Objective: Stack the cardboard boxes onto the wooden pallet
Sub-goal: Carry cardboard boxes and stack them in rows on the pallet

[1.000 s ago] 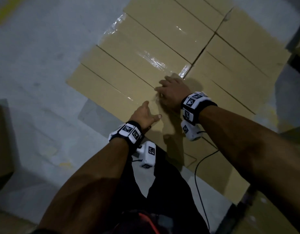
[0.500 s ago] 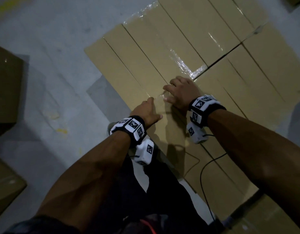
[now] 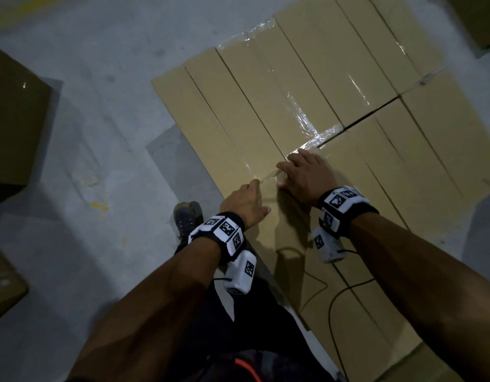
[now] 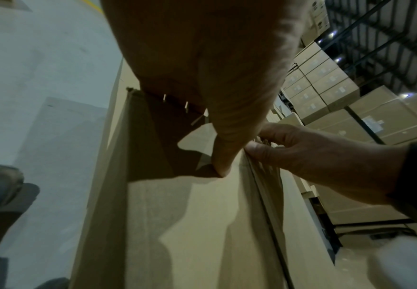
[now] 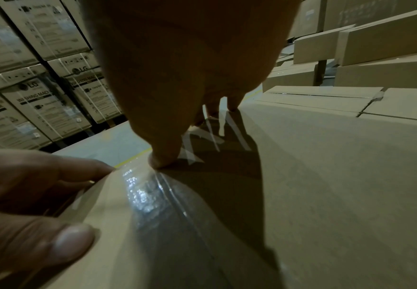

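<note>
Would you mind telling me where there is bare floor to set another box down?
Bare grey floor lies between the stacked boxes and the dark box at the left edge. It is crowded at the stack's near corner, where the left hand, right hand and shoe sit.

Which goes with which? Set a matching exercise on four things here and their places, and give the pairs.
Column A:
1 left hand
2 right hand
3 shoe
4 clear tape

Column B:
a on top of the cardboard boxes, away from their edge
b shiny strip across the box tops
c at the boxes' outer edge
d on the grey floor

Pairs: 1-c, 2-a, 3-d, 4-b
</note>
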A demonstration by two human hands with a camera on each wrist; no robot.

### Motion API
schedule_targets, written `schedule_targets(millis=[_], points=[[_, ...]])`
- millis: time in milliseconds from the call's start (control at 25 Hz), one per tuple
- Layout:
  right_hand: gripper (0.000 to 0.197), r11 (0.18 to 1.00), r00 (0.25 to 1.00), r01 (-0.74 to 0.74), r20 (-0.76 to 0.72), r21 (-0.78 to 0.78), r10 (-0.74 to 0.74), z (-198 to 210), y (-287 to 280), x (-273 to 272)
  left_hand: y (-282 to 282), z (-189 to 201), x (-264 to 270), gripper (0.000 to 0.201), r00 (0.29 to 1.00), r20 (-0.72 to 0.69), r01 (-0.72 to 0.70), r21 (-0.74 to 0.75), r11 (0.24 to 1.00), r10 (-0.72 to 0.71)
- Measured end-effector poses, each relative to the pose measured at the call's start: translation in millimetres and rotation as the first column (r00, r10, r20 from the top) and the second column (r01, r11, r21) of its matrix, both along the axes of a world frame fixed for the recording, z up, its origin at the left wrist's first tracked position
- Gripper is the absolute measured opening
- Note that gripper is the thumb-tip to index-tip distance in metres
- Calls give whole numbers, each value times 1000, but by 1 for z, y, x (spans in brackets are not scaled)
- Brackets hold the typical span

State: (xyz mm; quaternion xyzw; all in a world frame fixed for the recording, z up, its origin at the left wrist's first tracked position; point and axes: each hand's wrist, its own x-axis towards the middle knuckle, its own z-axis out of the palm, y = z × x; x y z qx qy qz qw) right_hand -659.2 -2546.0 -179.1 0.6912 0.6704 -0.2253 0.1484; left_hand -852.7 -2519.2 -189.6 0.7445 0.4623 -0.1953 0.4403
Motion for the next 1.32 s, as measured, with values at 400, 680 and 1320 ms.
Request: schedule_targets(millis=[400,680,1320], points=[[63,993,992,115,-59,22,-113,-3,-8,1,3,-7,-4,68,998,-4,-56,-39,998,56],[88,774,753,633,-237,10,-613,4,-48,24,-26,-2,-20,90,819,-19,-573,-60,817,573],[86,561,523,817,-239,-133,-818,-4,-144,55,-128,-28,-4,104,346,-21,-847,-436,303,938]])
